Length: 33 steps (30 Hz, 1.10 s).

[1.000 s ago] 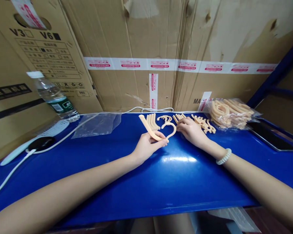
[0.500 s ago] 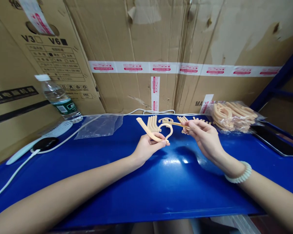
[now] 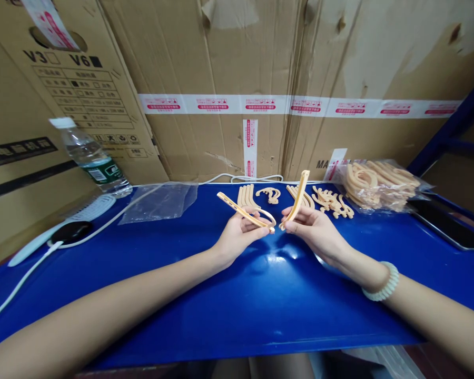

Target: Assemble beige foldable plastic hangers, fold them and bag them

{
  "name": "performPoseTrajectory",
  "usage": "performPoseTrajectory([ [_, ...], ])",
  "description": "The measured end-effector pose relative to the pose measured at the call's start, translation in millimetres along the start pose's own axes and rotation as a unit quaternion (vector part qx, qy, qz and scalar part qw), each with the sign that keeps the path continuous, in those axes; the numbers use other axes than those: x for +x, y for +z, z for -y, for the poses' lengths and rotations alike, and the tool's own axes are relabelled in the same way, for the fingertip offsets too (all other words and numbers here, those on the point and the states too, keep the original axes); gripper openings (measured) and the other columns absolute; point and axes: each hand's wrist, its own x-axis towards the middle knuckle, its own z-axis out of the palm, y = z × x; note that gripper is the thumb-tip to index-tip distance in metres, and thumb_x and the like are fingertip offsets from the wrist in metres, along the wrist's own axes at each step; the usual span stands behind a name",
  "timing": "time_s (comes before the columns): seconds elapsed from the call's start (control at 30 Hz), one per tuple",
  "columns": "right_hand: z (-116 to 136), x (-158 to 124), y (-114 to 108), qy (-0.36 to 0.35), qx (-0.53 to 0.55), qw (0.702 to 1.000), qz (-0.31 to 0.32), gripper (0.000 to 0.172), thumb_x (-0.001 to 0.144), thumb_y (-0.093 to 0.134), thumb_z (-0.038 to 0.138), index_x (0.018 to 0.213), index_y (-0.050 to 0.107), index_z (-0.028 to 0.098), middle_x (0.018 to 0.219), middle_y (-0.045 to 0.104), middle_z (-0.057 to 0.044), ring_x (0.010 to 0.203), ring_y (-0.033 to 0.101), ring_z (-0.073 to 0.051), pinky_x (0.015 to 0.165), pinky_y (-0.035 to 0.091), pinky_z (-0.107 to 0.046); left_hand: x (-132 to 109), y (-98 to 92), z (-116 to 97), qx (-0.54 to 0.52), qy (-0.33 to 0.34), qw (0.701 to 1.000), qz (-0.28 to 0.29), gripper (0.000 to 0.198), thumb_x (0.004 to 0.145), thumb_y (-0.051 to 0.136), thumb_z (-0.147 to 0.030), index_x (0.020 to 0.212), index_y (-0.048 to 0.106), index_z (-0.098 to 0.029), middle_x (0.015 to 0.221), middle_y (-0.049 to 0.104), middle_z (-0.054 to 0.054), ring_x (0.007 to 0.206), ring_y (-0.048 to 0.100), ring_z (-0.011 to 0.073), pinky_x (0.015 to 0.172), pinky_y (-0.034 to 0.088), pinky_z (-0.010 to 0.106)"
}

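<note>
My left hand pinches a beige plastic hanger arm with a curved hanger hook at its lower end. Between the fingers of my right hand a second beige hanger arm stands upright, slightly tilted. The lower ends of the two arms are close together but apart. Behind the hands lie a row of matching arms, a few hooks, more arms and a pile of small curved pieces.
At the back right lies a clear bag of beige parts, with a dark tablet-like device beside it. To the left are a water bottle, a hairbrush, a black puck with a cable and an empty plastic bag. Cardboard walls the blue table.
My right hand has moved slightly left and lower, turning its hanger arm from nearly level to upright, near the left piece. The left piece has rotated a little, its hook dipping lower.
</note>
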Motion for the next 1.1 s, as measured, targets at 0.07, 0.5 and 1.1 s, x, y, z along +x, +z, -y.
performPoseTrajectory([
  [0.07,-2.2,-0.4,1.1,-0.02,-0.045,0.999,0.012,0.039,0.061,0.09,0.031,0.094,0.072,0.019,0.08,0.074,-0.002,0.072,0.069,-0.017,0.075,0.058,-0.034,0.0,-0.7,0.1,-0.004,-0.004,1.0,0.003,0.048,0.068,0.087,-0.017,0.097,0.049,-0.018,0.09,0.077,0.006,0.086,0.075,0.0191,0.089,0.057,0.035],
  [0.5,-2.8,-0.6,0.5,-0.049,-0.131,0.989,0.05,0.031,0.066,0.086,0.035,0.088,0.071,0.019,0.08,0.078,-0.004,0.078,0.074,-0.022,0.085,0.059,-0.04,-2.1,-1.1,-0.6,0.012,-0.016,1.0,0.024,0.047,0.068,0.087,-0.016,0.095,0.049,-0.018,0.09,0.077,0.005,0.084,0.075,0.019,0.088,0.057,0.034],
  [1.1,-2.3,-5.5,7.5,-0.065,-0.125,0.99,0.028,0.031,0.063,0.089,0.035,0.081,0.07,0.017,0.076,0.075,-0.003,0.067,0.071,-0.019,0.07,0.061,-0.035,-4.2,3.1,-0.9,0.024,-0.012,1.0,-0.008,0.052,0.062,0.092,-0.028,0.089,0.049,-0.018,0.085,0.078,0.008,0.079,0.077,0.0246,0.083,0.062,0.039],
])
